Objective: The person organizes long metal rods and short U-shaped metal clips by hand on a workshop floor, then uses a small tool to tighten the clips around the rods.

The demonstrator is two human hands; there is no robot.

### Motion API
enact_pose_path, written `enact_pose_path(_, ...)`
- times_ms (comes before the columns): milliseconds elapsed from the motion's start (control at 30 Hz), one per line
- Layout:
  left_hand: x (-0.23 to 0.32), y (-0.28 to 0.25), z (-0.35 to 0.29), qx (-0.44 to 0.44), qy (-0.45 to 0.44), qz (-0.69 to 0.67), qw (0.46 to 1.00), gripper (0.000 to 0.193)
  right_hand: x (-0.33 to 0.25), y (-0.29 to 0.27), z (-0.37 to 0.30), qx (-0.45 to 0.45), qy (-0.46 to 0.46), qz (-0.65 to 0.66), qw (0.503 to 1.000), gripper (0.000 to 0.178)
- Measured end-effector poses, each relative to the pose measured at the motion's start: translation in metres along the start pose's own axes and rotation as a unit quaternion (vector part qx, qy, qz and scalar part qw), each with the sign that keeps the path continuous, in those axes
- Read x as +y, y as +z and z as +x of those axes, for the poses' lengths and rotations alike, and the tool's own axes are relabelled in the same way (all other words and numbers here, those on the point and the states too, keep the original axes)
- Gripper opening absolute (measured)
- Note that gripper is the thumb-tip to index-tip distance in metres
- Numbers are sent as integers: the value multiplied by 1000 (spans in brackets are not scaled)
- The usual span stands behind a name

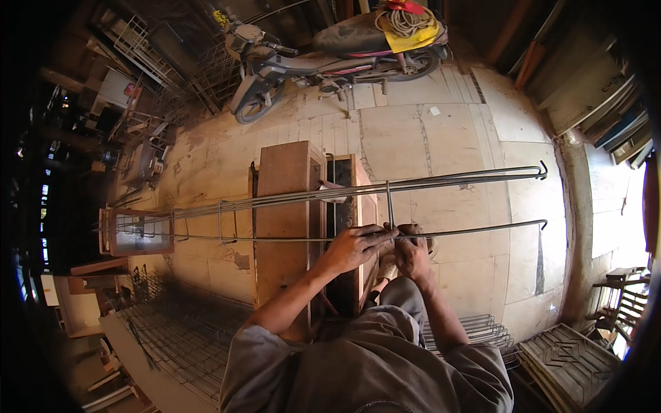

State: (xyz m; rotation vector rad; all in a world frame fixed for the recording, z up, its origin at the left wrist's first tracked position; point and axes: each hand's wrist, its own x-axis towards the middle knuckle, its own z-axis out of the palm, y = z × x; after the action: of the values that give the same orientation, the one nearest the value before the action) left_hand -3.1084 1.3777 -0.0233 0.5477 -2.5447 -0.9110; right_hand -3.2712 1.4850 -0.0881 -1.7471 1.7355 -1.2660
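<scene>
Long thin steel reinforcing bars (296, 198) run across in front of me, with hooked right ends. A lower single bar (482, 230) lies nearer to my body. A square-bent steel stirrup (390, 202) spans the far bars and this near bar. My left hand (353, 249) has its fingers closed on the near bar at the stirrup's corner. Right beside it, my right hand (413, 257) is closed at the same joint; whatever lies inside its fingers is hidden. Farther left, another stirrup (220, 221) hangs on the bars.
A wooden box (282, 168) stands under the bars; a smaller box (141, 233) is at their left end. A motorcycle (337, 62) carrying coiled rope (410, 22) is parked at the back. Wire mesh (179, 337) lies lower left, bent steel frames (475, 330) beside my right arm.
</scene>
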Motion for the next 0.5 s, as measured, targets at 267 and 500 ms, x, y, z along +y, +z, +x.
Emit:
enact_pose_path(267,1,0,5,-4,-43,-38,998,27,-42,-24,-15,-79,112,-103,985,39)
enact_pose_path(500,4,-1,3,2,-59,-40,997,29,-94,-45,2,-89,87,-184,975,15)
